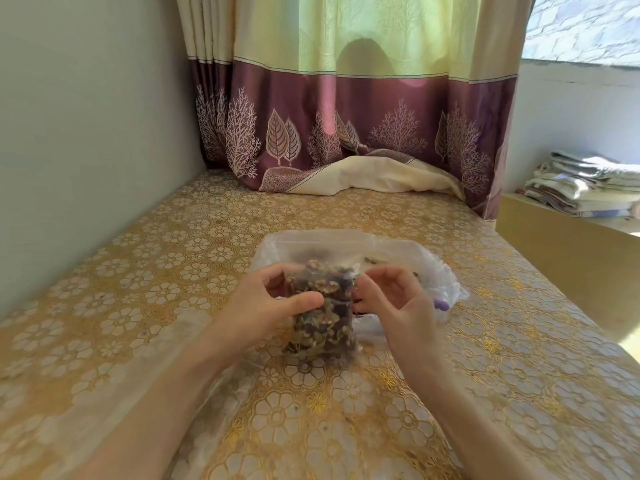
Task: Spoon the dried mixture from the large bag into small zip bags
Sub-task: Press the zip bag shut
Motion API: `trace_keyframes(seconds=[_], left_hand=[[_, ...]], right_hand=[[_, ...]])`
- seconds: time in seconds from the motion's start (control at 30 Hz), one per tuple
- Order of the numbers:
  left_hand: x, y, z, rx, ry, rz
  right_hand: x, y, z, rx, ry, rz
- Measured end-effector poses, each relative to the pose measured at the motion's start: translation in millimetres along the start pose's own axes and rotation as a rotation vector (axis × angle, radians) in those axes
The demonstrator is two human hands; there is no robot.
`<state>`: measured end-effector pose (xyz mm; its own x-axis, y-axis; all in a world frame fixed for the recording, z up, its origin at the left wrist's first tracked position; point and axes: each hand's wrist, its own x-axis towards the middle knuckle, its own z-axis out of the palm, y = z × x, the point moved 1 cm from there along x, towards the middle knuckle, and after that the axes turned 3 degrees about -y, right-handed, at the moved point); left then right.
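One small clear zip bag packed with brown dried mixture stands upright between both hands, long axis vertical; left hand pinches its left side, right hand has fingers curled at its right edge, grip unclear. One large crumpled clear plastic bag lies just beyond the hands on the gold floral tabletop; something purple shows right of the right hand.

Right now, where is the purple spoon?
In the head view, the purple spoon peeks out right of the right hand, at the large bag edge.
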<state>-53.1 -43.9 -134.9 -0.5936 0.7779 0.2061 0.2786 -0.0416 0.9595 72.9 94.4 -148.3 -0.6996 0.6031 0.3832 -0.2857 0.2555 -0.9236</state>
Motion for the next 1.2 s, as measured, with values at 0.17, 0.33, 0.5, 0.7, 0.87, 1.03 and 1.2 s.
trace_keyframes(seconds=[0.17,0.33,0.5,0.7,0.87,1.03,1.2], left_hand=[[2.6,-1.0,-0.6,-0.119,0.190,0.061],[3.8,3.4,-6.9,-0.452,0.008,0.106],[5.8,0.2,-6.6,-0.030,0.177,0.167],[20.4,-36.6,-46.1,0.839,0.273,-0.099],[29.1,-51.0,-51.1,1.100,0.169,-0.181],[32.9,-53.7,-49.9,1.205,0.156,-0.197],[33.6,-56.1,-51.4,1.197,0.158,-0.198]], right_hand=[[0.5,-11.2,20.6,-0.414,-0.236,-0.169],[19.3,-22.9,33.2,-0.621,-0.221,-0.191],[37.9,-23.8,19.4,-0.437,-0.092,-0.086],[93.6,-22.8,-53.5,-0.537,0.237,-0.100],[128.4,19.6,-108.4,-0.811,0.298,0.134],[139.4,47.0,-134.4,-1.008,0.289,0.307],[145.2,60.1,-143.7,-1.059,0.192,0.406]])
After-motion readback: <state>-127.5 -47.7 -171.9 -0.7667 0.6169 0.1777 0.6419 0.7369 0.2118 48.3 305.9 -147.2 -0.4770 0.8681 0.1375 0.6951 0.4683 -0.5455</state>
